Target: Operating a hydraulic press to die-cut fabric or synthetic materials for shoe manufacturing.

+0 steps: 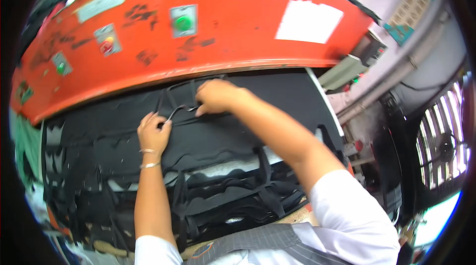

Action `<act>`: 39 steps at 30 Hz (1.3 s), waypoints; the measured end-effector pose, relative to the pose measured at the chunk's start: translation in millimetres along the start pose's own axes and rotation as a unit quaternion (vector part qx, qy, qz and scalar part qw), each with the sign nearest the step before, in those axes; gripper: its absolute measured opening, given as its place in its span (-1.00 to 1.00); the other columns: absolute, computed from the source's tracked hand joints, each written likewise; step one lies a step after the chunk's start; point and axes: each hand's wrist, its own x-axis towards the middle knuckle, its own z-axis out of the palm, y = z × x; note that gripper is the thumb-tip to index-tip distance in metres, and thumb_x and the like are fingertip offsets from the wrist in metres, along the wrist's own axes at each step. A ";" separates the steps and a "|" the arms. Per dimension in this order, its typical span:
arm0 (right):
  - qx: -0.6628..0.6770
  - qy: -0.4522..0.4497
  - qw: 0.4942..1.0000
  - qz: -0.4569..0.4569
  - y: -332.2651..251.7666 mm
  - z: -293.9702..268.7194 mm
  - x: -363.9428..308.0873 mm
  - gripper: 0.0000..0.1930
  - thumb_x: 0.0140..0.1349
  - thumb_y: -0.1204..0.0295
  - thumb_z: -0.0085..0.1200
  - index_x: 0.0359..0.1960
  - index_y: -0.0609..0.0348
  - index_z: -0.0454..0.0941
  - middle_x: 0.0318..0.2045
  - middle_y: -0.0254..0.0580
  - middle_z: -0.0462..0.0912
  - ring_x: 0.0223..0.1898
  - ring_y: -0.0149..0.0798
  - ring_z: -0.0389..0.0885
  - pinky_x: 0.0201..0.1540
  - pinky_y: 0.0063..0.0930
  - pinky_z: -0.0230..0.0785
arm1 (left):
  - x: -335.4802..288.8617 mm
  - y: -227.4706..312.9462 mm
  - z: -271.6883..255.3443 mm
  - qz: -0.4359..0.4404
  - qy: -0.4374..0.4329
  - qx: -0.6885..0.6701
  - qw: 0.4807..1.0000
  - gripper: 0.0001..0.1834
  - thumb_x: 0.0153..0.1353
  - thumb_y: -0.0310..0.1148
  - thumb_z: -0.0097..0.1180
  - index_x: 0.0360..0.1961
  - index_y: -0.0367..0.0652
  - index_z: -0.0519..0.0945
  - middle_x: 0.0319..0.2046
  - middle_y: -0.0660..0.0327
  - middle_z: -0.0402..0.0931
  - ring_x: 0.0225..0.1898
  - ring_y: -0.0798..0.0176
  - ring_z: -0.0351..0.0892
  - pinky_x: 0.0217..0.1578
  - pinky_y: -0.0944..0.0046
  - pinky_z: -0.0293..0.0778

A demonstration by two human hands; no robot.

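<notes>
A thin dark strip (179, 109) with a pale edge curves between my two hands. My left hand (154, 132), with bracelets at its wrist, has thumb and fingers closed on the strip's near end. Farther off and to the right, my right hand (216, 97) reaches across with curled fingers, closed at the strip's other end; its fingertips are partly hidden. Both hands are over a black sheet of material (213, 136) spread on the work surface. Black straps (171, 95) form loops just beyond my hands.
Across the far side runs a red machine panel (238, 32) with a green button (183, 23) and a red button (106, 46). Cut black pieces (223, 200) overlap along the near edge. A pale rail (325, 101) bounds the right side. A dark fan (446, 141) is at far right.
</notes>
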 end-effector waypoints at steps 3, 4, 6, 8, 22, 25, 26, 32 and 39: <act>0.031 -0.072 0.996 0.038 -7.9 10.9 25.0 -0.47 -0.05 0.02 0.31 -0.12 0.12 0.64 -0.14 0.03 0.65 -0.04 0.02 0.59 -0.01 -0.15 0.43 | 2.9 -10.9 -8.6 -0.021 0.049 -0.079 0.995 -0.85 -0.07 -0.36 0.28 -0.44 -0.16 0.66 -0.16 -0.06 0.61 0.04 -0.04 0.50 0.07 0.08 0.37; 0.020 -0.083 0.996 0.034 -3.2 10.2 27.1 -0.45 -0.07 0.03 0.33 -0.11 0.14 0.64 -0.13 0.03 0.64 -0.03 0.02 0.59 0.00 -0.16 0.43 | 8.3 -6.0 -10.4 -0.001 0.051 -0.064 0.997 -0.87 -0.06 -0.38 0.28 -0.44 -0.16 0.65 -0.14 -0.05 0.60 0.03 -0.04 0.49 0.07 0.07 0.36; 0.029 -0.100 0.993 0.048 4.7 5.7 28.4 -0.43 -0.06 0.04 0.33 -0.09 0.19 0.63 -0.11 0.05 0.63 -0.01 0.03 0.58 0.02 -0.17 0.41 | 21.9 16.8 -17.2 0.041 0.076 -0.041 0.995 -0.83 0.00 -0.36 0.29 -0.37 -0.17 0.64 -0.11 -0.03 0.58 0.04 0.00 0.48 0.09 0.09 0.34; 0.082 -0.090 0.991 0.063 15.0 2.1 22.4 -0.42 0.02 0.03 0.27 -0.04 0.25 0.59 -0.10 0.07 0.62 0.00 0.06 0.56 0.04 -0.20 0.38 | 26.2 27.3 -11.6 0.069 0.076 -0.038 0.994 -0.77 0.05 -0.33 0.29 -0.29 -0.19 0.63 -0.09 0.01 0.57 0.03 0.04 0.49 0.10 0.12 0.33; 0.425 0.560 0.711 0.029 -16.0 -19.4 -118.9 -0.76 0.30 0.32 0.07 -0.15 0.24 0.55 -0.34 -0.25 0.60 -0.24 -0.36 0.55 -0.13 -0.42 0.37 | 2.7 28.1 20.3 0.068 -0.077 0.034 0.994 -0.54 0.12 -0.26 0.23 0.02 -0.26 0.53 0.04 -0.03 0.50 0.15 -0.09 0.39 0.17 0.07 0.29; 0.518 0.568 0.639 0.024 11.8 -7.4 -143.4 -0.55 0.32 0.44 -0.09 0.20 0.35 0.19 -0.31 -0.21 0.57 -0.35 -0.39 0.55 -0.23 -0.47 0.46 | -3.7 47.7 14.7 0.099 0.024 0.072 0.992 -0.56 0.10 -0.28 0.24 0.00 -0.24 0.55 -0.02 -0.01 0.53 0.13 -0.06 0.40 0.13 0.07 0.32; 0.586 0.565 0.575 0.083 16.6 1.9 -147.3 -0.51 0.29 0.46 -0.09 0.22 0.35 0.12 -0.36 -0.23 0.54 -0.41 -0.38 0.54 -0.37 -0.48 0.45 | -4.3 62.3 13.6 0.139 0.051 0.046 0.988 -0.59 0.08 -0.30 0.24 -0.04 -0.24 0.57 -0.06 0.01 0.54 0.08 -0.05 0.43 0.10 0.07 0.34; 0.742 0.490 0.356 0.287 66.9 84.2 -127.0 -0.86 0.24 0.48 -0.09 -0.22 0.28 0.34 -0.48 -0.20 0.44 -0.56 -0.36 0.42 -0.67 -0.45 0.34 | -46.0 192.1 53.8 0.179 -0.131 -0.087 0.971 -0.74 0.02 -0.27 0.27 -0.27 -0.17 0.68 -0.21 0.13 0.59 -0.09 0.02 0.50 -0.01 0.11 0.39; 0.597 0.297 0.722 0.187 68.1 66.3 -170.8 -0.39 0.15 0.09 0.16 0.05 0.41 0.46 0.09 0.39 0.42 0.15 0.06 0.41 0.14 -0.26 0.26 | -99.0 180.0 80.4 0.133 -0.033 0.047 0.989 -0.79 0.08 -0.31 0.23 -0.25 -0.11 0.70 -0.23 0.27 0.58 0.05 0.09 0.45 0.15 0.01 0.27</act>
